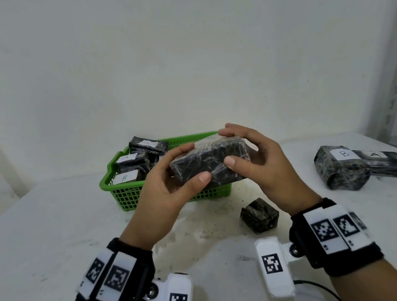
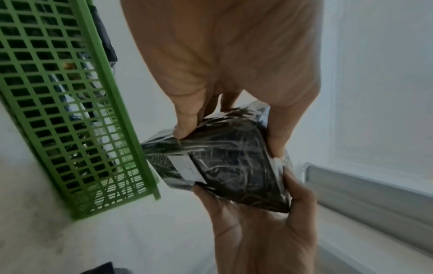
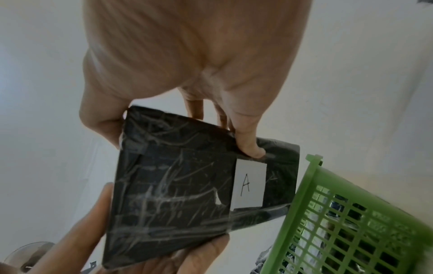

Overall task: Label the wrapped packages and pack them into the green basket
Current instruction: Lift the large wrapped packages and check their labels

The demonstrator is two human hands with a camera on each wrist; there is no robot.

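Observation:
Both hands hold one black wrapped package (image 1: 210, 166) in the air over the front rim of the green basket (image 1: 128, 195). My left hand (image 1: 195, 163) grips its left end, thumb on the near side. My right hand (image 1: 227, 147) grips the right end, fingers over the top. The underside carries a white label marked "A" (image 3: 248, 183), hidden in the head view. The left wrist view shows that label (image 2: 187, 167) edge-on beside the basket wall (image 2: 70, 111). Several labelled packages (image 1: 129, 159) lie in the basket's left part.
A small black package with no label showing (image 1: 259, 215) sits on the white table near my right wrist. Two labelled packages, "B" (image 1: 343, 168) and "A" (image 1: 386, 161), lie at the right. A white wall stands close behind the basket.

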